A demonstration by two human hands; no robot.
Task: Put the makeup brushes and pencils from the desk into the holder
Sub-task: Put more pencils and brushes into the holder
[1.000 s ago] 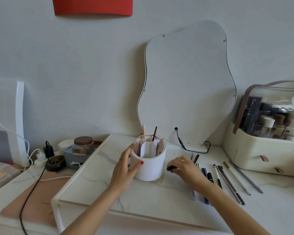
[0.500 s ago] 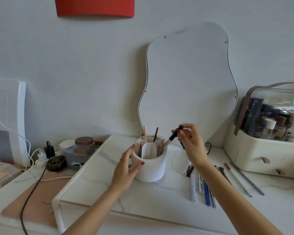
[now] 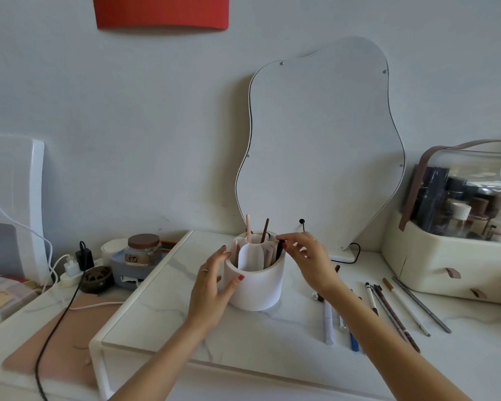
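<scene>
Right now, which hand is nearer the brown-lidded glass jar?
Left. The left hand holds the white round holder, right of the brown-lidded glass jar; the right hand, beyond the holder, pinches a black pen.

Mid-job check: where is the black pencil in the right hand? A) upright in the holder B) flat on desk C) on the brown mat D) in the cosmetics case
A: the right hand pinches the top of the black pencil, which stands at the right side of the white holder.

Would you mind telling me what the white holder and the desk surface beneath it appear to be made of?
Holder: likely matte ceramic or plastic; smooth, thick-walled, no shine.
Desk surface: marble or marble-look laminate; white with grey veins, slight sheen.
</scene>
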